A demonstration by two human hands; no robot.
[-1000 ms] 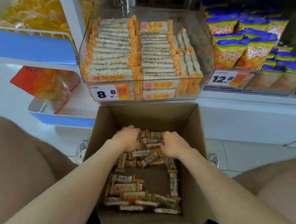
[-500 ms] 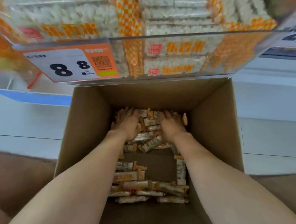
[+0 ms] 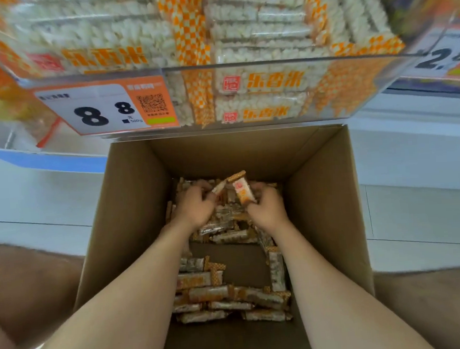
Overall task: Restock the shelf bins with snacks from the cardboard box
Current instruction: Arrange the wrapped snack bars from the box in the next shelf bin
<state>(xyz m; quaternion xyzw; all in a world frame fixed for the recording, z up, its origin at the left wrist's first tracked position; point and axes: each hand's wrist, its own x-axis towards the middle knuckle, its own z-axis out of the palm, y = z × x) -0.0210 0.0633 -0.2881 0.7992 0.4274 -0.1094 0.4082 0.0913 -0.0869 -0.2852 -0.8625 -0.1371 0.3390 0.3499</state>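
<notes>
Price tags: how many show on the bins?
2. The 8.8 tag on the front of the clear bin, above the cardboard box; the 2.8 tag, cut off at the right edge. Others may be hidden.

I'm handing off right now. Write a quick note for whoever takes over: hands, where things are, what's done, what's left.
Right hand: grips an orange-and-white wrapped rice snack bar, lifted above the pile in the brown cardboard box.
Left hand: beside it, seems to pinch a second bar.
Clear plastic shelf bin overhead: already well stocked.
Left: loose bars on the box floor go up.
</notes>
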